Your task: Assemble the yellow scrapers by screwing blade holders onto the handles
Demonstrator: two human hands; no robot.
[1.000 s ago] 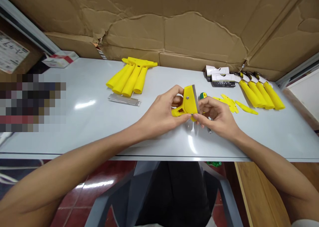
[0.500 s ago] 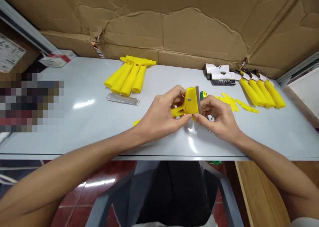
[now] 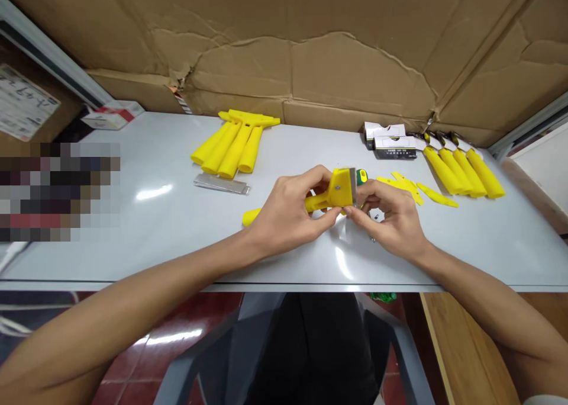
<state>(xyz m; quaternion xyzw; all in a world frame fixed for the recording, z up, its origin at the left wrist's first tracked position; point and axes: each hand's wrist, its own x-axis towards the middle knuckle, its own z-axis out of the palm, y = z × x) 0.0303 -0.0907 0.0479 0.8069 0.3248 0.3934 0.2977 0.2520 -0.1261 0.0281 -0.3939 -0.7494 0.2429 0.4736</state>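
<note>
Holds yellow scraper (image 3: 341, 180) just right of frame center, above tabletop (image 3: 146, 239), head up and metal blade (image 3: 354, 187) facing right. Grips it near the neck with left hand (image 3: 290, 209), fingers curled behind, thumb at lower corner of head. Pinches same lower corner, by blade, with thumb and fingers of right hand (image 3: 397, 218); cannot tell exact fingertip contact behind blade. Brings both thumb tips close together there. Shows round screw (image 3: 338, 187) on face of head. Extends handle leftward behind left hand, end poking out past the wrist side.

Shows green and yellow tool handle (image 3: 362, 176) just behind right fingers, mostly hidden. Includes small metal bits (image 3: 376, 217) by right palm, too small to identify. Lays flat yellow pieces (image 3: 402, 183) and curved yellow piece (image 3: 437, 196) right of right hand. Lines up four yellow-handled scrapers (image 3: 486, 174) with dark and white covers at right of frame, beside two overlapping black and white sleeves (image 3: 394, 147). Groups yellow scraper bodies (image 3: 234, 150) upper left of center, metal strips (image 3: 222, 183) just below. Puts red and white box (image 3: 114, 115) upper left, near cardboard (image 3: 310, 14).
</note>
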